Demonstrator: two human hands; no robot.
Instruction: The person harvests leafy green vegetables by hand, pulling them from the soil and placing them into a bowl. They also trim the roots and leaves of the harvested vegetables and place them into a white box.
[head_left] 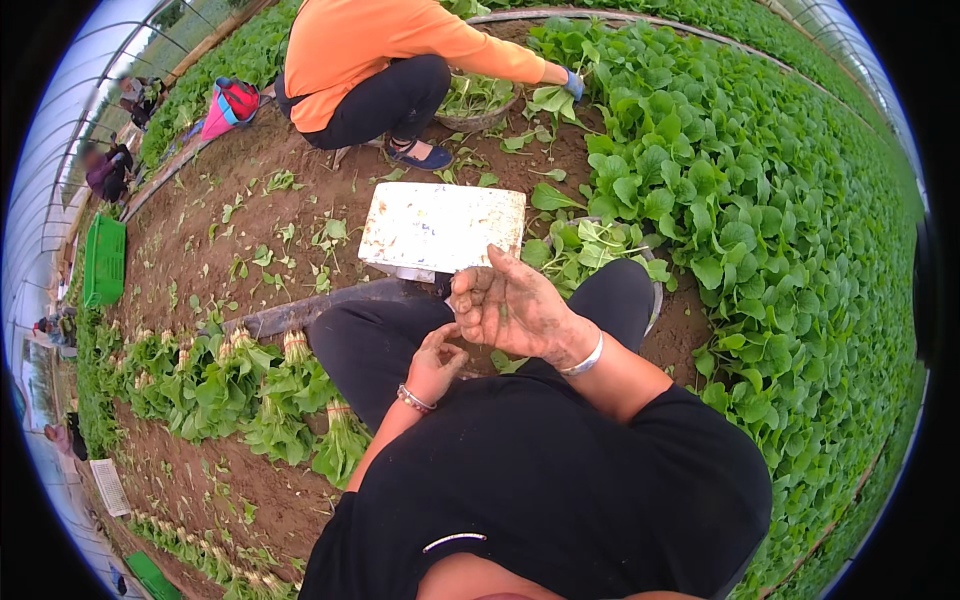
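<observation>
Bunches (290, 392) lie tied at left; many plants (740, 235) stand unpicked at right. Muddy right hand (517, 308) is loosely spread; left hand (434, 368) curls, its grip unclear.

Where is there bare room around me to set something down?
The white slab, between the orange-sleeved co-worker and your right hand, shows only stains on top. Left of it, soil stretches to the bundled greens, with scattered leaves. Crowded: growing greens on the right, loose leaves beside the slab.
</observation>
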